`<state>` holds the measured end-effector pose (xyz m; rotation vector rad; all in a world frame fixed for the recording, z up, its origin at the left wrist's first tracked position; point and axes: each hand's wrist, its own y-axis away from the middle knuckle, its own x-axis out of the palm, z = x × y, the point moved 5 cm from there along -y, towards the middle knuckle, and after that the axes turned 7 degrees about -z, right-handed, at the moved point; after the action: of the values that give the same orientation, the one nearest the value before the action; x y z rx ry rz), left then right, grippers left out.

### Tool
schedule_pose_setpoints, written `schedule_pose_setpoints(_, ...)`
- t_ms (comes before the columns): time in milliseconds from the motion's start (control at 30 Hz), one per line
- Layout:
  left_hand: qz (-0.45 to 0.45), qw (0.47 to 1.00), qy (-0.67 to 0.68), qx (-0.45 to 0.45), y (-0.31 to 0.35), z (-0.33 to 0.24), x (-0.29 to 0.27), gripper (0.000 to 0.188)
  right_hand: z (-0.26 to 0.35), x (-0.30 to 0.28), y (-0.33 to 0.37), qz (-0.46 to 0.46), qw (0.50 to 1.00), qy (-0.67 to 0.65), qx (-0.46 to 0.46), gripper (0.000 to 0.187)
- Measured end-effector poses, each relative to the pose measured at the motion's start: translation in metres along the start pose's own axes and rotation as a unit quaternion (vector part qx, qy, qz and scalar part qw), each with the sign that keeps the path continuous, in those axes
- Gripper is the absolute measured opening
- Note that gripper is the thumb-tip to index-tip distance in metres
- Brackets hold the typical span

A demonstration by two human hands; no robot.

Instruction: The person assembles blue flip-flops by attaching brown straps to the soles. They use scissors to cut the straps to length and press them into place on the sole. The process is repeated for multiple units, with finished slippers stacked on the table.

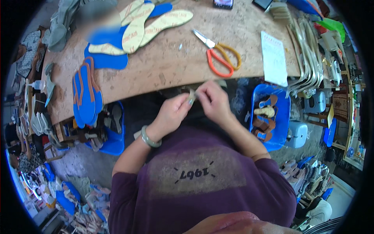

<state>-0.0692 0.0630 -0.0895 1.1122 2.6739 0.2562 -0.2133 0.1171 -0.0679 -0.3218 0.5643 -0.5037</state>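
Note:
Close together in front of my body, just off the near edge of the wooden table [156,74], are my two hands. My left hand [172,116], below a pale bangle [149,138], pinches a small beige strip [191,96] between thumb and fingers. Curled fingers of my right hand [214,103] meet the strip's other side; they are slightly blurred, and whether they grip the strip or something tiny is hidden. Beyond my right hand, scissors [218,54] with one orange and one yellow handle lie on the table, blades pointing away to the left.
Cream insoles [165,25] and blue sole pieces [105,58] cover the table's left. Blue soles with brown straps [85,93] overhang its edge. A paper sheet [274,58] and stacked strips [307,50] lie right. Below stand blue bins [281,128] holding shoe parts.

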Motion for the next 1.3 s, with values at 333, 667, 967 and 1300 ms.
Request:
schedule_pose_setpoints(333,0.066,0.992,0.098,-0.047,0.007,-0.033,0.008,0.032,-0.035,-0.052,-0.029,-0.183,0.977,0.022,0.104,0.006)
schedule_pose_setpoints(667,0.136,0.983,0.045,-0.114,0.045,-0.01,-0.017,0.03,-0.079,-0.137,-0.04,-0.318,0.926,0.133,0.152,0.015)
schedule_pose_setpoints(967,0.183,0.961,0.044,-0.205,0.097,0.05,-0.076,0.03,-0.12,-0.202,-0.018,-0.397,0.865,0.247,0.181,0.017)
schedule_pose_setpoints(1300,0.108,0.895,-0.03,-0.432,0.159,0.185,-0.202,0.023,-0.196,-0.276,0.023,-0.454,0.817,0.288,0.207,0.025)
